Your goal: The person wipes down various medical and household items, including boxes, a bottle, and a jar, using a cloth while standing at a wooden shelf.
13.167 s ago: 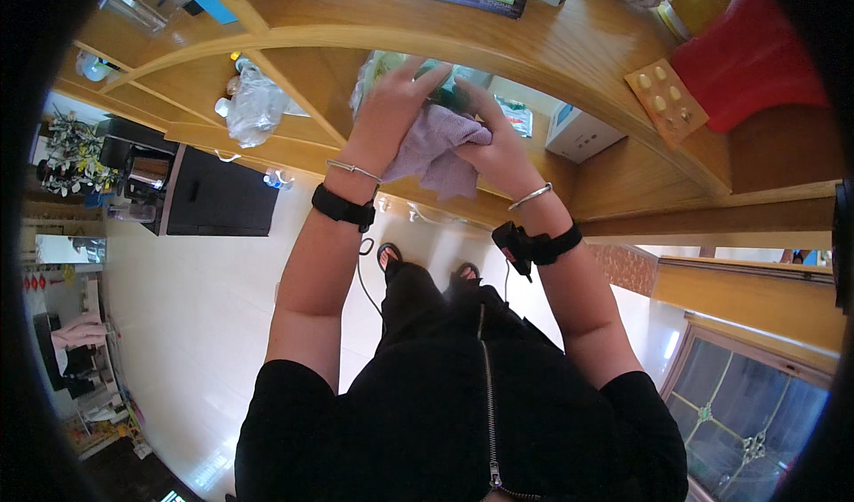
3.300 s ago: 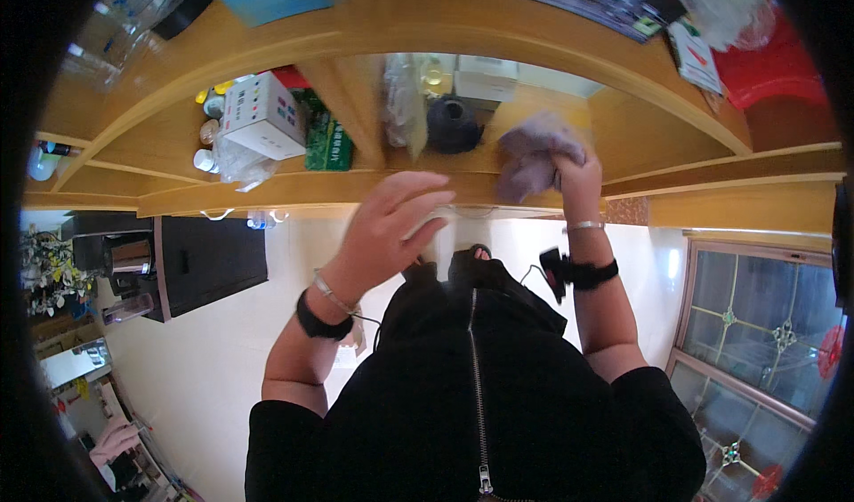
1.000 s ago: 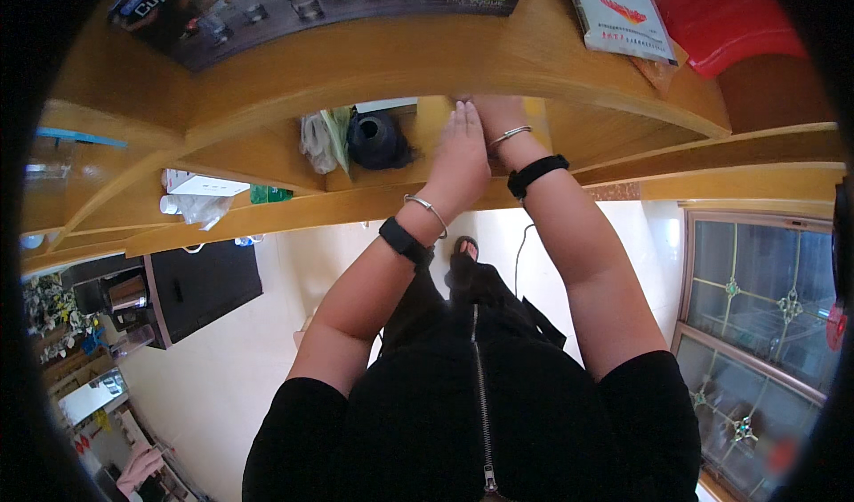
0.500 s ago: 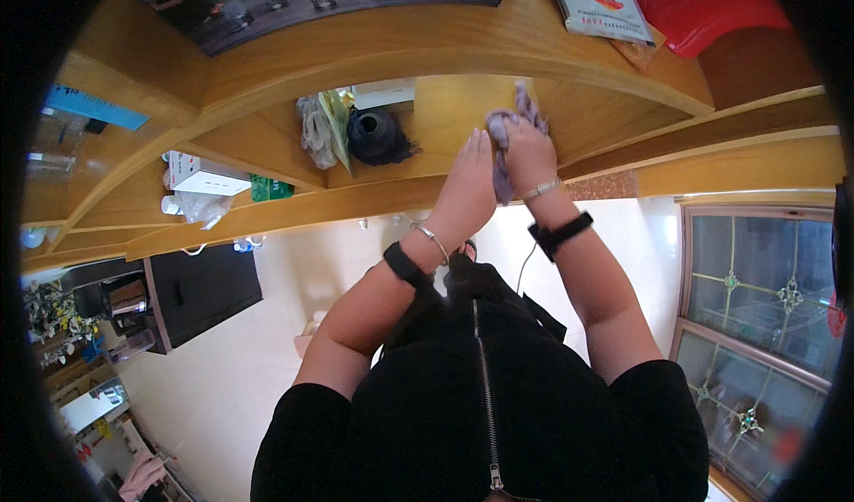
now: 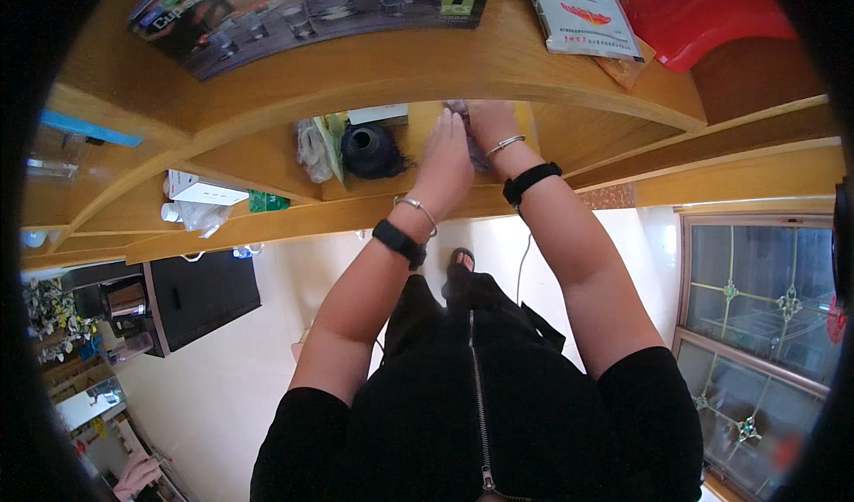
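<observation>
Inside a wooden shelf compartment (image 5: 569,137), my right hand (image 5: 494,123) presses on a greyish-purple cloth (image 5: 478,153). The upper shelf's edge hides its fingertips and part of the cloth. Close beside it, my left hand (image 5: 445,162) has its fingers stretched straight and together, with its tips near the cloth; whether they touch it I cannot tell. Left of that hand stands a dark, round, narrow-necked vase (image 5: 374,152) with a fringed edge. Next to the vase are a clear plastic bag (image 5: 313,151) and a yellowish-green packet (image 5: 334,137).
The curved upper shelf (image 5: 445,71) overhangs both hands. On it lie a picture-printed box (image 5: 302,17), a white packet (image 5: 589,22) and a red plastic thing (image 5: 698,17). A white box (image 5: 205,188) sits in the left compartment. At right stands a glass-paned door (image 5: 756,271).
My right hand has moved left and farther in with the cloth, partly under the upper shelf. My left hand has shifted left. The view has tilted slightly.
</observation>
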The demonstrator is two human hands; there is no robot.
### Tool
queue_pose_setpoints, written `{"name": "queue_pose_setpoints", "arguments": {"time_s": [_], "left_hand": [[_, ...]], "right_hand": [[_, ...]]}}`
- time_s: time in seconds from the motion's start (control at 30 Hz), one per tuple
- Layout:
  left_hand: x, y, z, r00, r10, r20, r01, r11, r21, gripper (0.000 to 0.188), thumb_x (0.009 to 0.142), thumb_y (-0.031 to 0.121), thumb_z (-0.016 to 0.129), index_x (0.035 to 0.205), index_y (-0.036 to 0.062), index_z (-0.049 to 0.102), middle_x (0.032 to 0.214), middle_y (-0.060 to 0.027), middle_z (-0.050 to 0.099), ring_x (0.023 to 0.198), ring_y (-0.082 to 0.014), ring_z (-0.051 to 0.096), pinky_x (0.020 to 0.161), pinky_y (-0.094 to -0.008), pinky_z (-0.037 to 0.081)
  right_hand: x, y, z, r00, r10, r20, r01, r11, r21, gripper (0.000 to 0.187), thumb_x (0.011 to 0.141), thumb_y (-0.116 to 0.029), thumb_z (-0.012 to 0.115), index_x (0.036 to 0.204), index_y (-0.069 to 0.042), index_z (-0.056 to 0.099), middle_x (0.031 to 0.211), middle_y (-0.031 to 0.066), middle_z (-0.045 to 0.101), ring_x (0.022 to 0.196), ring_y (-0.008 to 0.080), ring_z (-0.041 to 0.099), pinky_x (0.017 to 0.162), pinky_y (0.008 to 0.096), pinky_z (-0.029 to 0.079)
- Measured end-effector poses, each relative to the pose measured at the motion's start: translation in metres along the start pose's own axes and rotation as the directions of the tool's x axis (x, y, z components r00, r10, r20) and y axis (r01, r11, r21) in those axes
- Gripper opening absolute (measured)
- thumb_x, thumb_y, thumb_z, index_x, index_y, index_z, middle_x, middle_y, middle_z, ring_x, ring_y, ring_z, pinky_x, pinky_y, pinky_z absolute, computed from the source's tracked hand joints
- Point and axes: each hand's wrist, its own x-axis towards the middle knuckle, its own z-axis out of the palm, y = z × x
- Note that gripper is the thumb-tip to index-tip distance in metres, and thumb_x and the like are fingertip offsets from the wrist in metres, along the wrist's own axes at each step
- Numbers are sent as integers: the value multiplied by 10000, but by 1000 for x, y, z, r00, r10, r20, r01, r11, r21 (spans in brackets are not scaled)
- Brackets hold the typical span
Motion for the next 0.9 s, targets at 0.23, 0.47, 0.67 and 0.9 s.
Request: {"name": "queue_pose_setpoints", "arguments": {"time_s": [0.23,0.47,0.67,0.9], "left_hand": [[20,12,25,991,49,127,-58,996,66,528,764,19,504,1252,-135,372,1317,-305,382,1240,-389,380,1045,-411,306],[17,22,43,990,123,64,-118,990,-80,501,739,-11,526,1212,-126,410,1298,-307,387,1232,-396,376,1035,-432,310],[-20,25,11,972,226,61,-222,973,-61,395,746,0,554,1130,-56,481,1256,-306,425,1173,-442,409,1008,-464,329],[-26,39,-7,997,56,-55,-70,951,-301,454,776,-14,498,1220,-37,410,1258,-326,417,1148,-454,432,1009,-458,337]], "right_hand": [[1,34,-16,975,196,109,-188,979,-80,297,857,-307,492,1025,-140,672,1059,122,646,989,280,614,822,420,464],[17,48,-3,929,310,201,-295,950,-102,352,840,-252,531,1112,-36,592,1166,214,555,1014,336,599,823,435,497],[-44,8,-32,831,495,253,-512,859,5,490,823,-287,586,1187,17,463,1180,244,469,1003,316,608,799,420,520],[-54,9,-27,1000,4,6,-4,988,155,248,770,-200,584,974,-66,623,1064,152,603,1016,335,557,864,413,450]]}}
